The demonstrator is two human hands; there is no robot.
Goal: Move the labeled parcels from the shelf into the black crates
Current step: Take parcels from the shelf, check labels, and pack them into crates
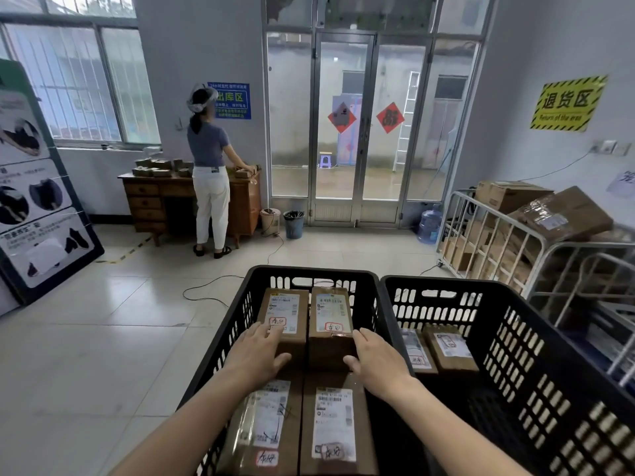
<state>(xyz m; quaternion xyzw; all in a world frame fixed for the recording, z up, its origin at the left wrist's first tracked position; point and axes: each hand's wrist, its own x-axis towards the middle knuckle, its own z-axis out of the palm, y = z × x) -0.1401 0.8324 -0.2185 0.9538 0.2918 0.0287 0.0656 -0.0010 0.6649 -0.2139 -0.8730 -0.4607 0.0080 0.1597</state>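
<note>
Two black crates stand side by side in front of me. The left crate (237,310) holds several brown labeled parcels in two rows. My left hand (259,352) lies flat on the near end of the far left parcel (283,310). My right hand (376,360) rests against the near right corner of the far right parcel (331,317), fingers extended. Two more parcels (330,424) fill the near row under my forearms. The right crate (508,324) holds two smaller labeled parcels (446,347). The shelf is out of view.
A person stands at a wooden desk (154,201) stacked with packages at the back left. A metal cage cart (515,242) full of cardboard boxes stands on the right. A cable (206,290) lies on the tiled floor. Glass doors (343,132) are straight ahead.
</note>
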